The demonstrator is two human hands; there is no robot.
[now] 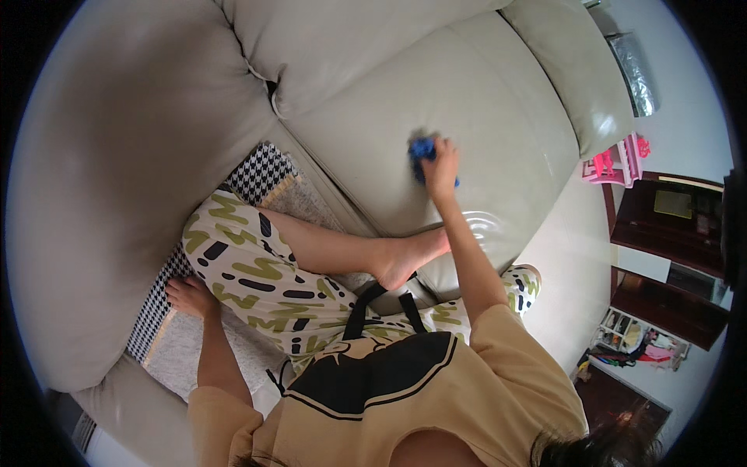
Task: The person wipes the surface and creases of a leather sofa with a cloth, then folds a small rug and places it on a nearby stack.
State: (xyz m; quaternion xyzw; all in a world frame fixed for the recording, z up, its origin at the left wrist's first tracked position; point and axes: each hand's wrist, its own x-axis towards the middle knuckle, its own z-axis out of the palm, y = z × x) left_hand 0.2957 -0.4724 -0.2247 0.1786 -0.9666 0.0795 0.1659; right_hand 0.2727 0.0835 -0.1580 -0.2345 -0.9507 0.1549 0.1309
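A crumpled blue cloth (421, 153) is bunched under the fingers of my right hand (442, 168), which presses it on the seat of a light grey leather sofa (356, 134). Part of the cloth is hidden by the hand. My left hand (191, 296) rests beside my knee on a grey seat cover (192, 350) with a black-and-white houndstooth border, close to the sofa's backrest. It holds nothing that I can see. My bare foot (408, 257) lies across the sofa, near my right forearm.
The sofa's armrest (575, 76) curves along the far side. Past it stand a pink plastic toy rack (618, 160) and a silver foil-like package (633, 73). Dark wooden doors (659, 219) and a cluttered shelf (636, 341) line the right. A gap (327, 181) runs between the sofa seats.
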